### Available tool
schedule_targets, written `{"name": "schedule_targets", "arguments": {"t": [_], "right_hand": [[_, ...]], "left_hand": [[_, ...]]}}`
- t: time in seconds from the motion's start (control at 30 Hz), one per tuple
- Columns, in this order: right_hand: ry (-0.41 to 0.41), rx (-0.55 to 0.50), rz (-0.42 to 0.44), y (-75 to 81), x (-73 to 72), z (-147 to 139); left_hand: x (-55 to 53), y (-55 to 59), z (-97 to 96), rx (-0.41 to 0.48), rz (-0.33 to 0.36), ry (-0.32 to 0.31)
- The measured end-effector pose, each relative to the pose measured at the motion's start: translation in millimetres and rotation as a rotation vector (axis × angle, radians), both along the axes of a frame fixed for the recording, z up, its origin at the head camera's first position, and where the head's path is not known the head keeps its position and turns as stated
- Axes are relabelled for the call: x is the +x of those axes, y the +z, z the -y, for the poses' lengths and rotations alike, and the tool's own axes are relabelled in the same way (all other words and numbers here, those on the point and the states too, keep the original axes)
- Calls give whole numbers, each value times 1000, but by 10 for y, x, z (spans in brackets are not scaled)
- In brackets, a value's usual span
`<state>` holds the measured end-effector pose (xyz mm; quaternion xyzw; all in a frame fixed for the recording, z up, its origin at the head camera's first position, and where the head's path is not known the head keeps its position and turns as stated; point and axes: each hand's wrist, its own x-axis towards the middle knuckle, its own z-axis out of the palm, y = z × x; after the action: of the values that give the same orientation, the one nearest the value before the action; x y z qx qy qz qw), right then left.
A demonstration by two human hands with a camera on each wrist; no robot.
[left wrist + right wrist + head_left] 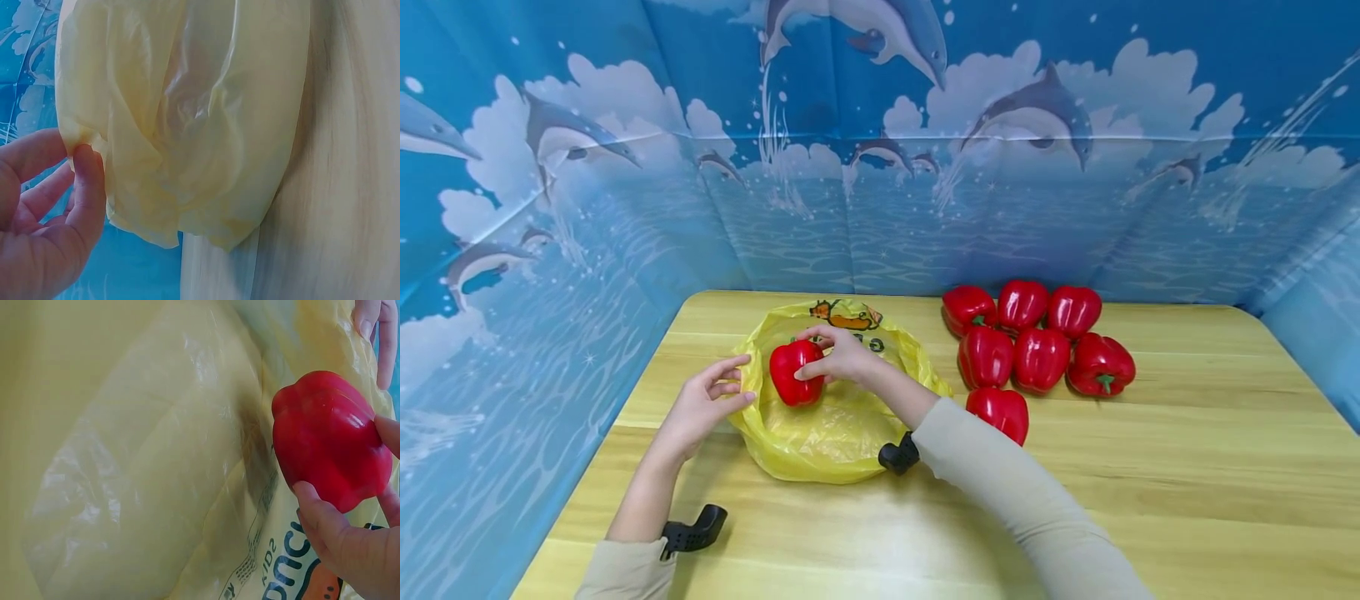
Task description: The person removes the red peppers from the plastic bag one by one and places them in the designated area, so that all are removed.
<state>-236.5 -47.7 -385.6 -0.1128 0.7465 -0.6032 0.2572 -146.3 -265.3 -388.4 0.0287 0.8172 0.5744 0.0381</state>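
A yellow plastic bag point(820, 437) lies on the table with its mouth spread wide, dark print on its far inner side. My left hand point(703, 408) holds the bag's left edge; in the left wrist view its fingertips point(87, 156) pinch the thin plastic. Within the bag's mouth, my right hand point(842, 357) grips a red bell pepper point(792, 375) between thumb and fingers. From the right wrist, that same bell pepper point(331, 444) appears above the bag's printed inner surface. How far it is from the bag's bottom I cannot tell.
Several more red bell peppers point(1041, 358) sit in a cluster right of the bag. The nearest bell pepper point(1000, 414) is partly behind my right sleeve point(1000, 475). A blue dolphin-print curtain point(880, 208) borders the wooden table point(1210, 467) at the back and sides.
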Motion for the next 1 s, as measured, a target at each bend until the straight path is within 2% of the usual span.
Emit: {"name": "schedule_targets", "arguments": {"t": [0.73, 1.0], "right_hand": [[27, -82, 30, 190, 116, -95], [23, -94, 12, 265, 138, -193]], "left_hand": [[4, -1, 12, 0, -4, -4], [6, 1, 15, 2, -8, -15]]}}
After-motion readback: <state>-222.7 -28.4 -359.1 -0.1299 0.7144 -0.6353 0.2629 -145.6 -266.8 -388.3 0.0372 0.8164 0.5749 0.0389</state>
